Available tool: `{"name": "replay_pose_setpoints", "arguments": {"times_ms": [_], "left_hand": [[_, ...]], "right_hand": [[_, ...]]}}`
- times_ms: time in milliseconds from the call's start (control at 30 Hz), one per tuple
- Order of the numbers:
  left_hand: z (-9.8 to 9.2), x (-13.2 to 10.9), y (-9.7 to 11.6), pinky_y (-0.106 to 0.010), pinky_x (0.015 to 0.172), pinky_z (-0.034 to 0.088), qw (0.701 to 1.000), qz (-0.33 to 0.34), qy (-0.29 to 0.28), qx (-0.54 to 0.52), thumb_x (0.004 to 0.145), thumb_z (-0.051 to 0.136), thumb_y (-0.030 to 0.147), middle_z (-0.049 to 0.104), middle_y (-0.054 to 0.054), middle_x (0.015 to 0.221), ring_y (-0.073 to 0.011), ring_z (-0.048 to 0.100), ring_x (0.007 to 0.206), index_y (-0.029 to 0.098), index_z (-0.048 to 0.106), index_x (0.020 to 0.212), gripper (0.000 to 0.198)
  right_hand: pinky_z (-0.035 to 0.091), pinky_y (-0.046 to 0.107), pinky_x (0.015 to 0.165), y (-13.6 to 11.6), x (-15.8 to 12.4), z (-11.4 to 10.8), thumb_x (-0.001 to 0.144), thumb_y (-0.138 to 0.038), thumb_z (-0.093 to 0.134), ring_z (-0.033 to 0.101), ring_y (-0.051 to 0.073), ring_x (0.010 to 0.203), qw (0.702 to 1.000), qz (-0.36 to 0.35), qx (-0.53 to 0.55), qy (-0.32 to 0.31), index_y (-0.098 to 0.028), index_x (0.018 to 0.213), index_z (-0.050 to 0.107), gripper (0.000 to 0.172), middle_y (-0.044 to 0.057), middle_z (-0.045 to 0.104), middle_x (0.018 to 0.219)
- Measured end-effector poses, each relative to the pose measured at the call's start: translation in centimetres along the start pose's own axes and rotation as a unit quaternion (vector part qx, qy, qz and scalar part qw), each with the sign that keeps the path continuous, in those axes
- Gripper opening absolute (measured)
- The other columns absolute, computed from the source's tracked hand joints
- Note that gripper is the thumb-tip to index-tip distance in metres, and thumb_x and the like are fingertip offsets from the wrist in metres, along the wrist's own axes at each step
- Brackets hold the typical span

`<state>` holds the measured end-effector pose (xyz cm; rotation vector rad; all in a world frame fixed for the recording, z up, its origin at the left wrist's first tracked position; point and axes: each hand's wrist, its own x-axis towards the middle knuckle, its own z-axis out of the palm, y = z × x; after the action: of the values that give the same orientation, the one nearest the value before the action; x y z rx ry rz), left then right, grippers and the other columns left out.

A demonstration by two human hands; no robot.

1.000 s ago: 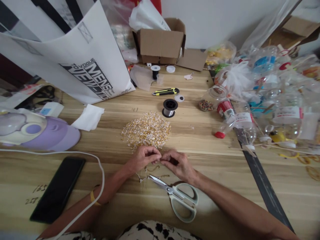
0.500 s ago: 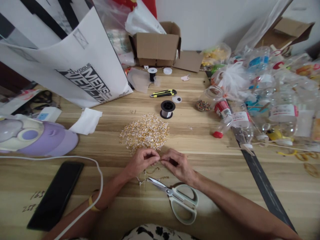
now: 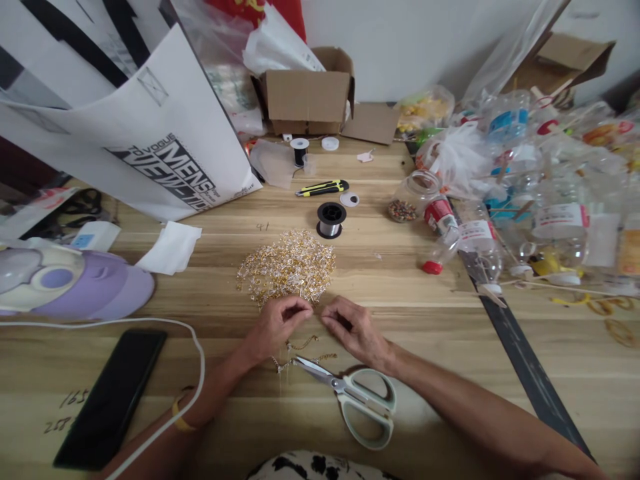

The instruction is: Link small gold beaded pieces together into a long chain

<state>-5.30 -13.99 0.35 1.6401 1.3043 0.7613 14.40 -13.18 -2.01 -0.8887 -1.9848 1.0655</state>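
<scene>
My left hand (image 3: 281, 323) is closed in a pinch at the near edge of a pile of gold and clear beads (image 3: 287, 265). Whatever sits between its fingertips is too small to make out. A short gap to the right, my right hand (image 3: 356, 331) also pinches, its fingertips pressed together on something I cannot make out. On the table below the hands lies a thin gold chain (image 3: 305, 343) with fine clear thread trailing from it. Scissors (image 3: 345, 393) with pale handles lie partly open, their tips beside the chain.
Beyond the beads stand a wire spool (image 3: 330, 220), a yellow-black utility knife (image 3: 321, 189) and a black thread spool (image 3: 300, 153). Plastic bottles (image 3: 477, 240) and a jar of beads (image 3: 411, 200) crowd the right. A phone (image 3: 113, 397) and white cable (image 3: 200, 360) lie left.
My hands have moved apart; the fingertips met before and now have a gap between them. The left hand shifted slightly left. The camera view has shifted a little.
</scene>
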Motion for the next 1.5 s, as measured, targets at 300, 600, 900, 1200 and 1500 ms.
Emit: {"name": "replay_pose_setpoints", "arguments": {"times_ms": [300,600,900,1200,1500], "left_hand": [[-0.1,0.4,-1.3,-0.028,0.074,0.048,0.97,0.131,0.096,0.18,0.087,0.054,0.016,0.065,-0.005,0.082,-0.0161,0.061,0.079,0.016,0.064,0.083,0.011],[0.3,0.7,-1.1,-0.031,0.075,0.047,0.914,0.194,0.068,0.351,0.089,0.052,0.015,0.06,-0.006,0.086,-0.0182,0.054,0.084,0.019,0.066,0.099,0.018],[-0.4,0.8,-1.1,-0.032,0.078,0.047,0.904,0.187,0.069,0.379,0.092,0.048,0.016,0.06,-0.006,0.084,-0.0181,0.053,0.085,0.016,0.065,0.09,0.017],[-0.5,0.8,-1.8,-0.034,0.079,0.047,0.904,0.194,0.075,0.374,0.089,0.049,0.011,0.061,-0.006,0.086,-0.0195,0.052,0.087,0.017,0.064,0.092,0.016],[-0.5,1.0,-1.5,-0.033,0.077,0.047,0.923,0.205,0.071,0.318,0.089,0.05,0.013,0.062,-0.005,0.085,-0.0184,0.054,0.085,0.016,0.065,0.091,0.015]], "right_hand": [[0.04,0.024,0.059,0.0,0.1,0.0,0.089,-0.019,0.05,0.047,0.012,0.062,1.0,0.014,-0.001,0.007,-0.017,0.079,0.055,0.012,0.001,0.051,0.069],[0.042,0.024,0.063,0.1,0.1,0.2,0.089,-0.017,0.05,0.05,0.013,0.066,1.0,0.016,-0.007,-0.006,-0.017,0.079,0.055,0.011,0.001,0.054,0.071],[0.043,0.025,0.063,0.3,0.0,0.2,0.089,-0.017,0.05,0.051,0.013,0.066,1.0,0.009,-0.012,-0.009,-0.016,0.081,0.056,0.01,0.003,0.056,0.073],[0.039,0.023,0.057,0.2,0.1,0.1,0.088,-0.021,0.051,0.047,0.012,0.061,0.999,0.043,0.006,0.002,-0.017,0.08,0.055,0.01,0.0,0.052,0.068],[0.036,0.02,0.054,0.7,0.1,0.0,0.089,-0.025,0.051,0.044,0.01,0.06,0.993,0.096,0.074,0.012,-0.016,0.079,0.054,0.014,-0.001,0.051,0.067]]}}
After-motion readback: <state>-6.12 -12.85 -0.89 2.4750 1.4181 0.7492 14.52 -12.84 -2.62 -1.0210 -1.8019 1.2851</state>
